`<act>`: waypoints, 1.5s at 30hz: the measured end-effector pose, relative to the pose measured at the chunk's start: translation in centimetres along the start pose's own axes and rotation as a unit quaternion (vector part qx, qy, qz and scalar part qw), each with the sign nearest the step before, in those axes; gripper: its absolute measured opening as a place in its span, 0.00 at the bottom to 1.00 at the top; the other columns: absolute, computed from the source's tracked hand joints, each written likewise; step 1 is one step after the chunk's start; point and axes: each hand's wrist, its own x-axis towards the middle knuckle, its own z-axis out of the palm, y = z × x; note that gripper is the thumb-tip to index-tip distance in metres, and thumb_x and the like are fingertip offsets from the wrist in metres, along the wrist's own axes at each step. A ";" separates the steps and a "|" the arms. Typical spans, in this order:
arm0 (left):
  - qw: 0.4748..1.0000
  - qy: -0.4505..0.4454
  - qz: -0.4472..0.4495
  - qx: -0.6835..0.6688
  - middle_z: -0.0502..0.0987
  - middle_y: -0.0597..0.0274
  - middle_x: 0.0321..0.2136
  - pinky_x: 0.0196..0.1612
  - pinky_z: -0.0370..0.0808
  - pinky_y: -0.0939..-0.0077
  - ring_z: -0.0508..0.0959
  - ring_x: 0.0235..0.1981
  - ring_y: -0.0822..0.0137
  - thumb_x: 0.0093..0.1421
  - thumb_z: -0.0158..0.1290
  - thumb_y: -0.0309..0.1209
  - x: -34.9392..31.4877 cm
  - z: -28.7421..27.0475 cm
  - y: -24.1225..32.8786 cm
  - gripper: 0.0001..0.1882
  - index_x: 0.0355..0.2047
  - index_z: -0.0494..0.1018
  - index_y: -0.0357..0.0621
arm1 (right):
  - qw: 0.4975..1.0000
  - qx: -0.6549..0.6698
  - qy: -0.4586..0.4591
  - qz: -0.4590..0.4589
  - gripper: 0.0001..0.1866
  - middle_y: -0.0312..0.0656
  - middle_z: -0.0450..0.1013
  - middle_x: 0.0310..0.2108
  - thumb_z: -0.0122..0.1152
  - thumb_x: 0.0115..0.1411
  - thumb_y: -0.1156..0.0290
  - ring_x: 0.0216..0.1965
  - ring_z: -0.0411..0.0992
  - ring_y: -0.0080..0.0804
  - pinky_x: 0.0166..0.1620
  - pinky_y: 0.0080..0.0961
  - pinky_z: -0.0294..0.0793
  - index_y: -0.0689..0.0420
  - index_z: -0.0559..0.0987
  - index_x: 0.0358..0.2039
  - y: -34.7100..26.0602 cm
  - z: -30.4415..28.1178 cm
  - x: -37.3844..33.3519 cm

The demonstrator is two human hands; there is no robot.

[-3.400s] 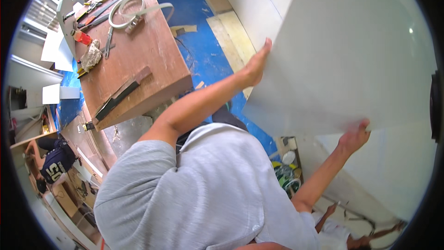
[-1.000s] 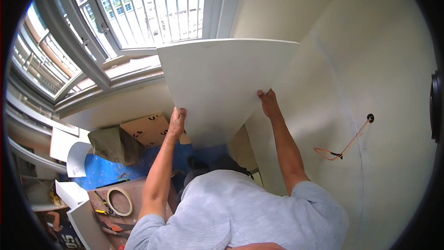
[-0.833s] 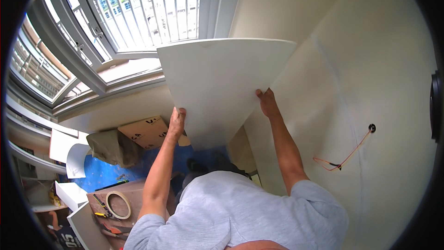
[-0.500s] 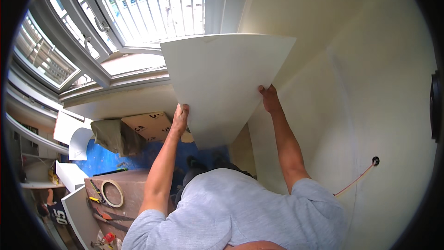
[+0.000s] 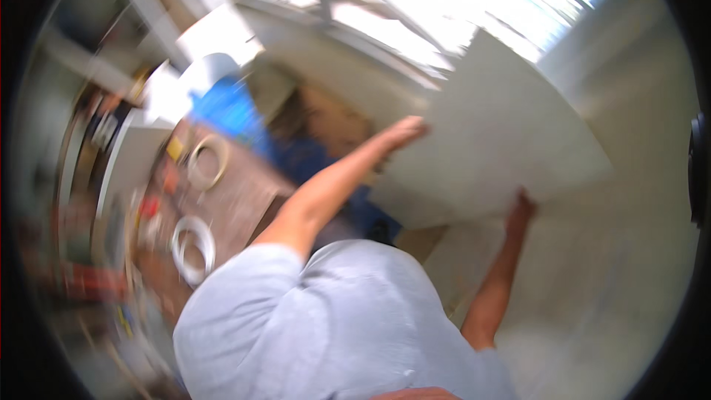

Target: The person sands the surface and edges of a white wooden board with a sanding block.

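A large white flat board [image 5: 503, 126] stands in front of me, tilted in the view, its top rising across the window. My left hand [image 5: 407, 132] is closed on its left edge. On the opposite edge, lower in the picture, my right hand [image 5: 523, 207] grips the board, its fingers smeared by motion. The board's lower end reaches down near the blue floor covering [image 5: 300, 159] in front of my body.
At left, a brown worktop [image 5: 241, 185] carries a cream tape roll [image 5: 208, 161], a white ring-shaped roll [image 5: 193, 250] and blurred tools. Cardboard [image 5: 333, 122] leans below the window [image 5: 400, 11]. A pale wall [image 5: 592, 289] borders the right side.
My view has swung left and blurred, so the window and board appear farther right and turned. More of the worktop shows. Both hands remain at the board's edges.
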 end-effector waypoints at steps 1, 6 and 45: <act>0.999 0.020 0.027 0.030 0.74 0.44 0.57 0.58 0.71 0.56 0.74 0.57 0.51 0.65 0.50 0.63 0.4 -0.2 0.5 0.41 0.60 0.69 0.36 | 0.997 0.064 0.004 0.038 0.26 0.50 0.65 0.69 0.37 0.73 0.74 0.71 0.60 0.46 0.75 0.49 0.39 0.64 0.64 0.69 0.8 0.6 0.8; 0.996 0.087 0.019 -0.008 0.68 0.43 0.61 0.66 0.65 0.58 0.67 0.65 0.49 0.55 0.57 0.71 -5.8 -1.7 0.3 0.54 0.66 0.64 0.39 | 0.879 0.416 0.083 0.219 0.32 0.55 0.68 0.62 0.54 0.74 0.56 0.60 0.68 0.41 0.65 0.36 0.64 0.73 0.64 0.63 -12.9 -4.1 1.1; 0.617 0.660 -0.384 -0.192 0.78 0.62 0.22 0.30 0.73 0.77 0.77 0.25 0.75 0.65 0.59 0.32 -58.7 -4.1 -4.5 0.13 0.27 0.75 0.36 | 0.706 0.033 -0.605 -0.366 0.07 0.44 0.82 0.29 0.64 0.49 0.74 0.33 0.81 0.38 0.41 0.33 0.79 0.57 0.87 0.29 -64.4 39.2 8.9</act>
